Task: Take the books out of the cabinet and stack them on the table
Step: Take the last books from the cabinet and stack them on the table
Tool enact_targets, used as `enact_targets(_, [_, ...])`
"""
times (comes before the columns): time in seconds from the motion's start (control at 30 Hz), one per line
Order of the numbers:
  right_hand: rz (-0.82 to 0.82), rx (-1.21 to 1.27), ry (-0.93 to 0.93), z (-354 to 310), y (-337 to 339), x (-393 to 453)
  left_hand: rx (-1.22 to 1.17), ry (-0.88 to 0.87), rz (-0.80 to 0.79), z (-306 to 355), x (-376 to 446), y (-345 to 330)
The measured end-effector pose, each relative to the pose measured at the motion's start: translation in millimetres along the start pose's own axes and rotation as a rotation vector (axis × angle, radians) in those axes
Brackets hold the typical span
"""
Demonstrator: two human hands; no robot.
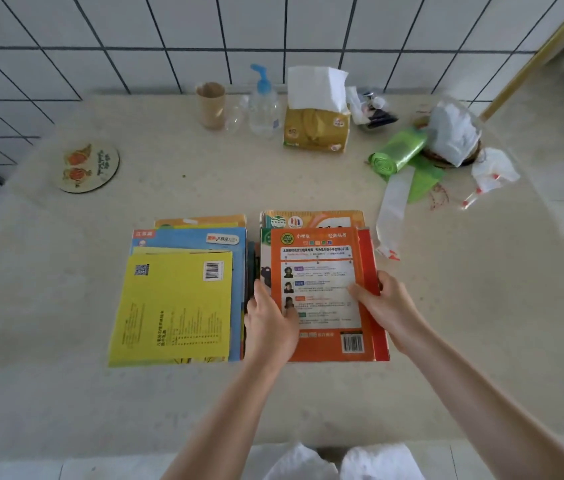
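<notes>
Two stacks of books lie side by side on the beige table (100,393). The left stack is topped by a yellow book (173,306) with a blue book (187,239) under it. An orange book (322,282) tops the right stack, with a red book (368,271) showing under its right edge. My left hand (268,317) grips the orange book's left edge, thumb on the cover. My right hand (382,297) grips its right edge. No cabinet is in view.
Along the far edge by the tiled wall stand a brown cup (210,105), a pump bottle (263,103) and a tissue pack (317,129). A green bag roll (399,152) and plastic wrappers (492,171) clutter the right. A round coaster (88,168) lies at the left.
</notes>
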State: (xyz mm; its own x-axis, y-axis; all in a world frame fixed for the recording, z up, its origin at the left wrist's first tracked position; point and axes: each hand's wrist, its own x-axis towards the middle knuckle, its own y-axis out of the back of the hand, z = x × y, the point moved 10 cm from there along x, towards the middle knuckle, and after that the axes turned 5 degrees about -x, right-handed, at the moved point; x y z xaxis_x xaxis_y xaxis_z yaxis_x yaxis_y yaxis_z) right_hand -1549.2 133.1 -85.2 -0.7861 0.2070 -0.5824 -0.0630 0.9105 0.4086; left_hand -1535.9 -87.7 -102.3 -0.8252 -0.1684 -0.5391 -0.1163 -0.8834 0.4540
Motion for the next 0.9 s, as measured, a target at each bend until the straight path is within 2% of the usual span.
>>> enact_targets(0.1, [0.043, -0.085, 0.052, -1.5, -1.8, -2.9, 0.01, -0.023, 0.007, 2.4, -5.5, -0.7])
enact_targets(0.5, [0.006, -0.06, 0.042, 1.7, -3.7, -7.1, 0.037, -0.035, -0.01, 3.2, -14.4, 2.8])
enact_targets(0.9, [0.098, -0.295, 0.282, -1.6, 27.4, -59.2, 0.236, -0.443, 0.217, 49.6, -64.7, 14.7])
